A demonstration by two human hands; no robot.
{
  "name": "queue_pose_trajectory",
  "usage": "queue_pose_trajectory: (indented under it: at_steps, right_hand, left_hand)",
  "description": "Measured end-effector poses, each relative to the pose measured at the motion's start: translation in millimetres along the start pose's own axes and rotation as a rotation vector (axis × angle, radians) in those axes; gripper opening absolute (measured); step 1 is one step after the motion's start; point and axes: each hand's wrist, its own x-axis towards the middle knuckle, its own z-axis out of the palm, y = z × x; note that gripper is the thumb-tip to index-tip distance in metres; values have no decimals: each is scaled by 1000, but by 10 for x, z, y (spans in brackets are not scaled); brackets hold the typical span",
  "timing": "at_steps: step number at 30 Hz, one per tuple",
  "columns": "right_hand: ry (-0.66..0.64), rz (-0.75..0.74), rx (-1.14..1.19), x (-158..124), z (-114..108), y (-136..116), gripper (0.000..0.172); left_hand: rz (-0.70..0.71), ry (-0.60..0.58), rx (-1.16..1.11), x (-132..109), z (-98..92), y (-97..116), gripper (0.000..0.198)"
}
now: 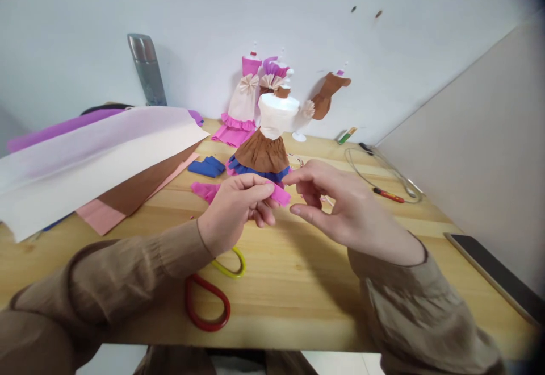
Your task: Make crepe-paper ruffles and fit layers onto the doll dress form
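My left hand (236,210) is closed on a strip of pink crepe paper (281,194) that sticks out on both sides of the fist, just above the wooden table (298,284). My right hand (340,204) is at the strip's right end, thumb and forefinger pinched at it, the other fingers loosely spread. Right behind the hands stands a small white mannequin (276,115) with a brown paper skirt (261,153) over blue and pink frills.
Scissors with red and yellow handles (208,301) lie under my left wrist. Large paper sheets (89,159) cover the left. A folded blue piece (206,166), two more dressed mannequins (244,102), a metal flask (147,68), a wire loop (378,173) and a dark tablet (498,275) are around.
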Motion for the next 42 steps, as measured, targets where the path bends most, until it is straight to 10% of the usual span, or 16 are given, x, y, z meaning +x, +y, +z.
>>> queue_pose_trajectory:
  at_steps: [28, 42]
  right_hand:
    - [72, -175, 42, 61, 64, 21, 15]
    - [230, 436, 763, 80, 149, 112, 13]
  left_hand:
    - [-136, -89, 118, -2, -26, 10, 24]
    - [-32, -172, 371, 45, -36, 8, 21]
